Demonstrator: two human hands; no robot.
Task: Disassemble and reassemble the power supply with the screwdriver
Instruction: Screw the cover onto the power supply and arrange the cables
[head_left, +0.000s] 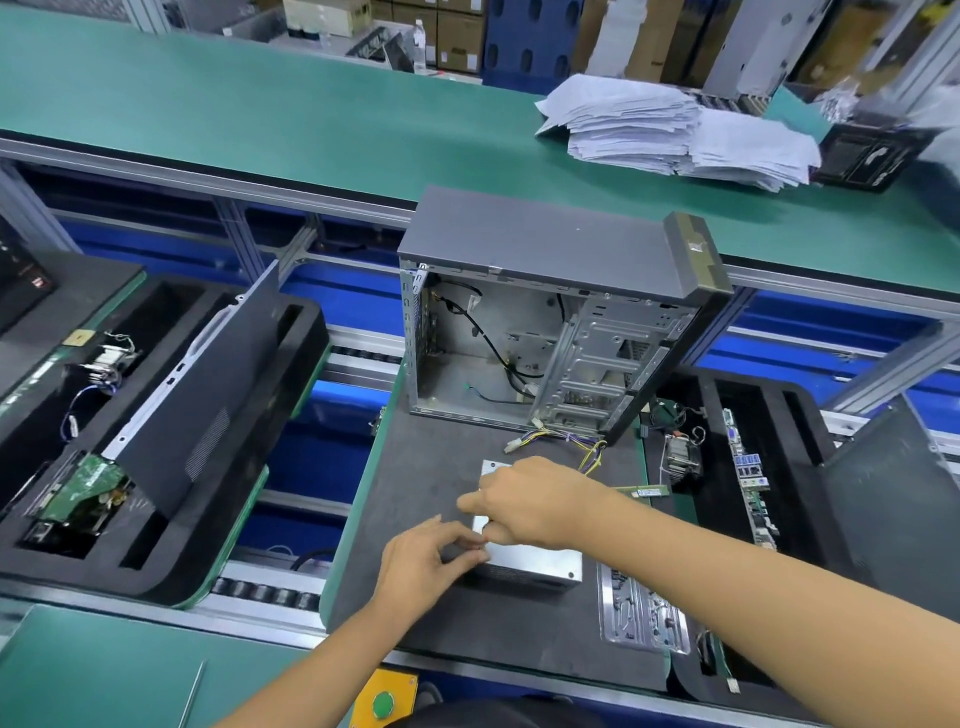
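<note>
Button: a green button (383, 705) on a yellow plate sits at the near edge, below the arms.
Rod: a thin metal rod (193, 693), perhaps the screwdriver, lies on the green surface (104, 670) at near left, well apart from both hands; I cannot tell for sure what it is.
Left hand: the left hand (423, 558) has its fingers curled in a pinch at the near left corner of the supply; whatever small thing they pinch is hidden.
Right hand: the right hand (524, 501) rests over the top of the supply, fingers bent and gripping its left edge.
Supply: the silver supply (530, 558) lies flat on the dark mat (415, 467), just in front of the case, its coloured wires (587, 441) trailing toward the case.
Bracket: a stamped metal plate (641, 613) lies just right of the supply.
Case: the open case (545, 332) stands behind, side panel off, interior bare but for cables.
Far: stacked papers (675, 135) on the far green surface.
Risk: a screw, if that is what is pinched, could slip and roll off the mat into the conveyor gap; the loose wires could snag as the supply is turned.
</note>
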